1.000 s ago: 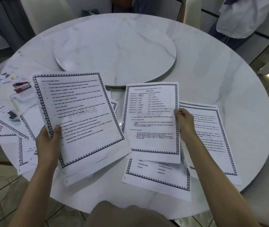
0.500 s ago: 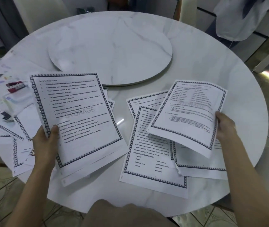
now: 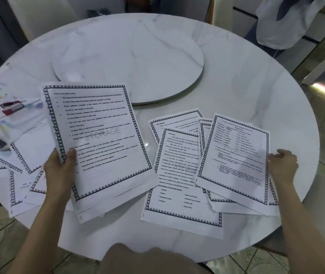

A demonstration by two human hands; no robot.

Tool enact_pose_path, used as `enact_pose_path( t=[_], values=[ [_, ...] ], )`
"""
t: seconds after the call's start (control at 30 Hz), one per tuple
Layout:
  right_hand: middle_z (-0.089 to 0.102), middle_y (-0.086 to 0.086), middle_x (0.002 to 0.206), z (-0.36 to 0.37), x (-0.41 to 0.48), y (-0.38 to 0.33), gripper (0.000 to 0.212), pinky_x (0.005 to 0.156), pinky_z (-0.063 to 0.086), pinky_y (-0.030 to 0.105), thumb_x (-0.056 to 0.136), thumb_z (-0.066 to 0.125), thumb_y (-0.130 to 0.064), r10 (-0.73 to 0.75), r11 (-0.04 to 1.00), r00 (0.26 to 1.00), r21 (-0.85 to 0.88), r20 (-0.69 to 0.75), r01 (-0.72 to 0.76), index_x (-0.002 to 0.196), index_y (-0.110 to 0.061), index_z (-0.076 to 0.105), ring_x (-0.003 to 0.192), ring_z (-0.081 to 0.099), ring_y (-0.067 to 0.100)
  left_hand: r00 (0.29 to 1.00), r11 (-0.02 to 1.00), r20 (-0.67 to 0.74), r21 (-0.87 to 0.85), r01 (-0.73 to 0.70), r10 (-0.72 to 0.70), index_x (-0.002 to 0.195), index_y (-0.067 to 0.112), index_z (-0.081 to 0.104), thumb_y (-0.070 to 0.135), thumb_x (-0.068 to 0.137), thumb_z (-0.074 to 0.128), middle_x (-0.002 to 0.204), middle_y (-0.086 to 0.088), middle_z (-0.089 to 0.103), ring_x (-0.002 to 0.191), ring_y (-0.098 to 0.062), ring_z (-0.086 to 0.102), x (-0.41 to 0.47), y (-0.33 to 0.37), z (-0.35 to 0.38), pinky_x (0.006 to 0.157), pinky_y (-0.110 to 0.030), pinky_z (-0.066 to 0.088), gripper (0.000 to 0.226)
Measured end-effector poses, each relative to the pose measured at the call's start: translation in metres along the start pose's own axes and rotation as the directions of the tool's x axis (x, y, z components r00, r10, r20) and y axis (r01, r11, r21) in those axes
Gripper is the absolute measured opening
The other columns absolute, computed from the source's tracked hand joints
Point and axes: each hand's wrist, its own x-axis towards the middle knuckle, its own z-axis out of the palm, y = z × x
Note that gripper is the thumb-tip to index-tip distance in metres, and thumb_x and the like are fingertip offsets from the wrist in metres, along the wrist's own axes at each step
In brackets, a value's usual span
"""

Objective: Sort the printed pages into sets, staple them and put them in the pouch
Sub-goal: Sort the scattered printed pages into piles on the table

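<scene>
Stapler [image 3: 11,108]: red, far left of my counter [image 3: 236,80], among loose sheets [image 3: 29,153].
Left hand [image 3: 60,167]: I grip a stack of pages [image 3: 98,143], thumb on top.
Spread pages [image 3: 179,184]: overlapping, flat on counter, centre-right.
Right hand [image 3: 282,165]: mine, fingers relaxed, holding nothing, at the right edge of the top sheet [image 3: 236,161].

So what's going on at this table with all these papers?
A person is sorting printed pages on a round marble table. The left hand grips a stack of pages by its left edge, holding it above loose sheets. The right hand is open beside a page with a printed chart, which lies on top of an overlapping pile. The red stapler lies at the far left, away from both hands.
</scene>
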Motion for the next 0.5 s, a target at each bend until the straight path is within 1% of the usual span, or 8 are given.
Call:
enact_pose_path(
  t=[0.07, 0.13, 0.17, 0.23, 0.3, 0.37, 0.43, 0.5],
  values=[
    [0.056, 0.030, 0.118, 0.005, -0.008, -0.008, 0.033, 0.094, 0.039, 0.032, 0.090, 0.055, -0.007, -0.085, 0.996, 0.996, 0.023, 0.010, 0.085, 0.121, 0.007, 0.053, 0.106, 0.056, 0.039, 1.000, 1.000, 0.004, -0.018, 0.011, -0.011, 0.123, 0.001, 0.053, 0.018, 0.096, 0.047, 0.123, -0.014, 0.058, 0.104, -0.019, 0.052, -0.001, 0.003, 0.003, 0.089, -0.032, 0.041, 0.033],
    [0.058, 0.026, 0.114, 0.012, -0.020, -0.021, 0.030, 0.091, 0.038, 0.028, 0.091, 0.055, -0.009, -0.195, 0.979, 0.979, 0.074, 0.061, 0.190, 0.118, 0.004, 0.057, 0.103, 0.057, 0.034, 1.000, 1.000, 0.026, -0.022, 0.015, -0.014, 0.122, 0.002, 0.054, 0.019, 0.095, 0.048, 0.121, -0.014, 0.059, 0.105, -0.021, 0.054, -0.001, 0.006, 0.010, 0.090, -0.034, 0.042, 0.032],
    [0.059, 0.022, 0.114, 0.017, -0.028, -0.030, 0.029, 0.088, 0.037, 0.024, 0.091, 0.056, -0.010, -0.233, 0.969, 0.967, 0.115, 0.105, 0.221, 0.117, 0.001, 0.058, 0.101, 0.057, 0.028, 0.999, 1.000, 0.045, -0.024, 0.017, -0.016, 0.122, 0.002, 0.054, 0.019, 0.095, 0.049, 0.119, -0.013, 0.059, 0.105, -0.022, 0.055, -0.002, 0.008, 0.014, 0.090, -0.036, 0.044, 0.032],
    [0.061, 0.013, 0.115, 0.027, -0.047, -0.050, 0.029, 0.086, 0.038, 0.022, 0.092, 0.055, -0.015, -0.270, 0.951, 0.933, 0.216, 0.239, 0.220, 0.119, -0.005, 0.058, 0.098, 0.055, 0.018, 0.996, 0.999, 0.090, -0.037, 0.002, 0.001, 0.121, 0.002, 0.054, 0.017, 0.095, 0.049, 0.114, -0.011, 0.060, 0.102, -0.023, 0.056, -0.004, 0.014, 0.024, 0.089, -0.037, 0.045, 0.030],
    [0.061, 0.007, 0.116, 0.038, -0.066, -0.067, 0.032, 0.083, 0.045, 0.025, 0.093, 0.053, -0.022, -0.293, 0.938, 0.873, 0.297, 0.391, 0.181, 0.123, -0.010, 0.056, 0.100, 0.057, 0.017, 0.992, 0.999, 0.123, -0.046, -0.014, 0.020, 0.119, 0.003, 0.055, 0.017, 0.095, 0.048, 0.109, -0.007, 0.060, 0.098, -0.022, 0.057, -0.008, 0.021, 0.035, 0.083, -0.033, 0.045, 0.029],
    [0.060, 0.004, 0.119, 0.049, -0.083, -0.081, 0.037, 0.079, 0.047, 0.023, 0.094, 0.050, -0.030, -0.298, 0.933, 0.793, 0.338, 0.531, 0.124, 0.127, -0.013, 0.052, 0.100, 0.059, 0.017, 0.989, 0.997, 0.144, -0.071, -0.013, 0.023, 0.118, 0.003, 0.055, 0.016, 0.095, 0.048, 0.105, -0.006, 0.060, 0.087, -0.017, 0.059, -0.013, 0.028, 0.045, 0.074, -0.025, 0.045, 0.027],
    [0.059, 0.002, 0.120, 0.059, -0.100, -0.093, 0.043, 0.074, 0.044, 0.018, 0.094, 0.047, -0.036, -0.315, 0.931, 0.706, 0.351, 0.634, 0.101, 0.130, -0.014, 0.048, 0.102, 0.058, 0.016, 0.985, 0.995, 0.172, -0.101, -0.003, 0.021, 0.116, 0.006, 0.056, 0.016, 0.095, 0.049, 0.099, -0.002, 0.061, 0.080, -0.004, 0.057, -0.017, 0.031, 0.053, 0.066, -0.017, 0.044, 0.025],
    [0.058, 0.000, 0.123, 0.068, -0.113, -0.101, 0.045, 0.076, 0.044, 0.016, 0.094, 0.046, -0.039, -0.338, 0.918, 0.637, 0.393, 0.693, 0.059, 0.131, -0.014, 0.047, 0.104, 0.057, 0.013, 0.977, 0.990, 0.213, -0.139, 0.028, 0.003, 0.112, 0.011, 0.057, 0.018, 0.095, 0.050, 0.092, 0.006, 0.063, 0.081, -0.002, 0.058, -0.021, 0.030, 0.058, 0.067, -0.018, 0.045, 0.020]
  ],
)
